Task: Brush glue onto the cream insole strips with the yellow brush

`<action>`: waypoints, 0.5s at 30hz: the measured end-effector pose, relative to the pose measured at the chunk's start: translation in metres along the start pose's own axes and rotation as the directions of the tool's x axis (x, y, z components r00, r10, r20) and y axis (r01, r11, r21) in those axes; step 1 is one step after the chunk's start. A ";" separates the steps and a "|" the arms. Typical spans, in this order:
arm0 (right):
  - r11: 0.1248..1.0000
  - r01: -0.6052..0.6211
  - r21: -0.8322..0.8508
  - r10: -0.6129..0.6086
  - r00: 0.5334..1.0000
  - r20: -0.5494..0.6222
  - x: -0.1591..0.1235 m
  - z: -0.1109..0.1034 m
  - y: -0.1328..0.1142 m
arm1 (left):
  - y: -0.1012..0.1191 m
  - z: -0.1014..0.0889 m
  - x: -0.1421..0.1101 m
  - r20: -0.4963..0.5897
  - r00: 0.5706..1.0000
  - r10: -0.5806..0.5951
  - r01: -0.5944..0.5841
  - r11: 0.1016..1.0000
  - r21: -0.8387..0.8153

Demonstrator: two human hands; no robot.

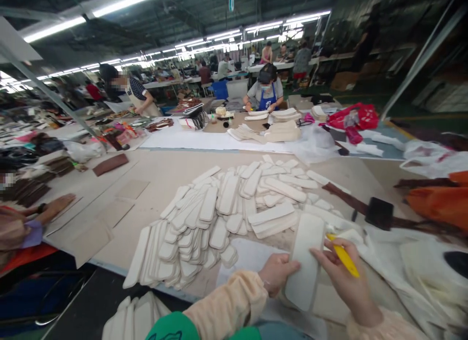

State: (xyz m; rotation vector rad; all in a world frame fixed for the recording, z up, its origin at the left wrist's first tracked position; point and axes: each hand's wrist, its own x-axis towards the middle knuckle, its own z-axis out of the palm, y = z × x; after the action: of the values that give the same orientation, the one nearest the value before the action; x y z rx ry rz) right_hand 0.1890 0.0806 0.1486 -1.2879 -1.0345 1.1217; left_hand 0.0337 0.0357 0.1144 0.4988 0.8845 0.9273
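My left hand (278, 274) grips the left edge of a long white padded piece with rounded corners (305, 262), thumb on top. The piece is tilted up at the table's near edge. My right hand (345, 274) holds a slim yellow tool (343, 256) between its fingers; its tip is too small to make out. The right thumb and fingertips touch the right edge of the padded piece. Just beyond and to the left spreads a large heap of similar white pieces (208, 203), some fanned in rows.
More white pieces (133, 315) lie low at the front left. A black square object (379, 213) sits beside brown strips at right, near an orange cloth (438, 203). Co-workers sit at tables opposite; another person's hand (58, 203) rests at the far left.
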 end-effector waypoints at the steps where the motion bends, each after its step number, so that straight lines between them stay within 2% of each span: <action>1: 1.000 -0.015 -0.007 0.015 1.000 0.010 -0.003 0.004 0.005 | 0.000 -0.003 -0.002 -0.005 1.000 -0.001 0.001 1.000 0.000; 5: 0.998 0.001 -0.067 0.002 0.999 0.051 -0.006 0.016 0.012 | 0.007 -0.024 -0.006 -0.027 1.000 -0.013 0.014 0.999 0.040; 8: 0.993 0.042 -0.107 -0.033 0.996 0.085 -0.003 0.016 0.014 | 0.029 -0.053 -0.003 -0.053 0.998 0.022 -0.016 0.995 0.102; 12: 0.976 0.059 -0.211 -0.051 0.998 0.044 -0.002 -0.004 0.027 | 0.089 -0.103 0.016 -0.166 0.977 0.137 -0.081 0.948 0.308; 14: 0.961 0.060 -0.272 -0.057 0.998 0.019 -0.006 -0.020 0.036 | 0.126 -0.128 0.030 -0.235 0.943 0.235 -0.090 0.861 0.500; 15: 0.949 0.065 -0.309 -0.068 0.998 0.002 -0.008 -0.029 0.040 | 0.145 -0.140 0.038 -0.261 0.919 0.295 -0.073 0.778 0.624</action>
State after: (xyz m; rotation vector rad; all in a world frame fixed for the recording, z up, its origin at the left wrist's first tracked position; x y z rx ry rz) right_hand 0.2143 0.0665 0.1081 -1.4893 -1.2750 0.9261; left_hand -0.1392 0.1456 0.1217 1.0149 1.4965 0.9157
